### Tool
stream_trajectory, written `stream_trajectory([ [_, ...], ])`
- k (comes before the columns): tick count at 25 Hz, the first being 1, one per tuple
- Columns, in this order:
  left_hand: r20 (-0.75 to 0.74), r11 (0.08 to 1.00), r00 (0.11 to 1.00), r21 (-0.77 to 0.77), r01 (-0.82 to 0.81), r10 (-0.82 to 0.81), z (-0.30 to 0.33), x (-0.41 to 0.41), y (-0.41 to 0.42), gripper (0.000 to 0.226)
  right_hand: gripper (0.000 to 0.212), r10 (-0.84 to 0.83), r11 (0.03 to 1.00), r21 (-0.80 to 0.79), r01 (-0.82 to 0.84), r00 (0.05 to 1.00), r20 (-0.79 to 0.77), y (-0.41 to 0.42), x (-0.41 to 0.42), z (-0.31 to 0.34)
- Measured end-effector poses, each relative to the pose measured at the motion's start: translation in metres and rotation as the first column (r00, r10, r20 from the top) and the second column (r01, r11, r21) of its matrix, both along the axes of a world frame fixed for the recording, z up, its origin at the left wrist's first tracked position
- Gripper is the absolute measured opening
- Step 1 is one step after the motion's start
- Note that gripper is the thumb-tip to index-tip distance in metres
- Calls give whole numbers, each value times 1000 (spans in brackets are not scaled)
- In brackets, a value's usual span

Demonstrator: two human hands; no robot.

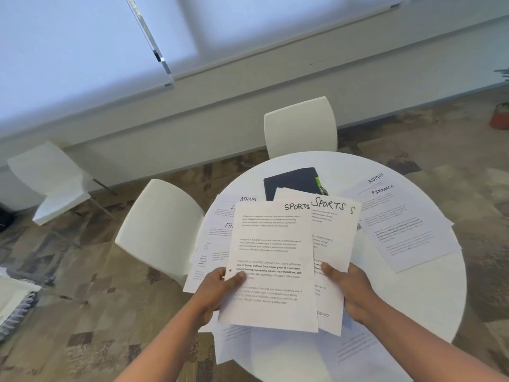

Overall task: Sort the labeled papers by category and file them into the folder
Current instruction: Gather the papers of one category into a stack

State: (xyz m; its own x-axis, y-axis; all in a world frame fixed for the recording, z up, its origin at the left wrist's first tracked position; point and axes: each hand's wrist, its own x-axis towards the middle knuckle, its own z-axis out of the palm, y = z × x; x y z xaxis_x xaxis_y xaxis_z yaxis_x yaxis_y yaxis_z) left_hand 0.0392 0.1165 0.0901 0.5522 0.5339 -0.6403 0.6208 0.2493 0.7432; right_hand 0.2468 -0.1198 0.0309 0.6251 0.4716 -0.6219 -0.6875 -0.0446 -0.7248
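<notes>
1. Holding up a fan of sheets marked SPORTS over the round white table (429, 296): left hand (217, 292) pinching the front SPORTS sheet (271, 260) at its left edge, thumb lying on the printed side, other fingers hidden behind.
2. Right hand (349, 290) gripping the rear SPORTS sheets (334, 235) from the right, thumb pressed on the front, fingers tucked out of sight behind the paper.
3. Dark folder (292, 181) lying shut at the far side of the table, partly covered by the raised papers; something green (318, 184) sticking out at its right edge. Can't tell what's inside.
4. Spread flat to the left, half hidden: pile with ADMIN (220, 224) and what look like FINANCE headings. To the right, another pile (405, 230) showing ADMIN on a lower sheet and FINANCE on the top one.
5. More printed sheets (358, 351) lying on the near edge of the table, under the forearms.
6. Two white chairs pulled up, one at the far side (300, 125), one at the left (159, 227); a third (46, 180) off by the wall.
7. Patchy brown-grey carpet (91, 321), window blinds (68, 51) above, a reddish plant pot (500, 119) at the far right.
</notes>
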Motion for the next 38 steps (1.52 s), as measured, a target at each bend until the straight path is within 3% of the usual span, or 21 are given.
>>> stream_trajectory([
  [4, 191, 991, 976, -100, -85, 102, -9, 15, 1, 43, 31, 86, 995, 42, -87, 996, 23, 4, -7, 3],
  [7, 213, 984, 965, -124, -129, 153, -17, 18, 8, 28, 33, 110, 991, 71, -112, 993, 40, 12, -11, 5],
  [13, 230, 977, 968, -205, -55, 103, -34, 7, 44, 33, 23, 194, 981, -32, -192, 975, 105, 35, -17, 13],
  [18, 205, 954, 978, -296, 36, 26, -53, 2, 66, 34, 26, 117, 989, -104, -104, 986, 119, 37, -28, 11],
  [23, 246, 921, 969, -378, 92, 4, -59, 10, 55, 39, 32, 35, 996, -80, -26, 992, 123, 26, -44, 16],
  [34, 254, 956, 963, -246, 159, -95, -50, 27, 15, 35, 22, -34, 997, -66, 44, 989, 146, -35, -13, 22],
  [38, 230, 939, 961, -268, 215, -154, -38, 39, -33, 37, 38, -98, 995, -8, 100, 987, 131, -75, 13, 22],
])
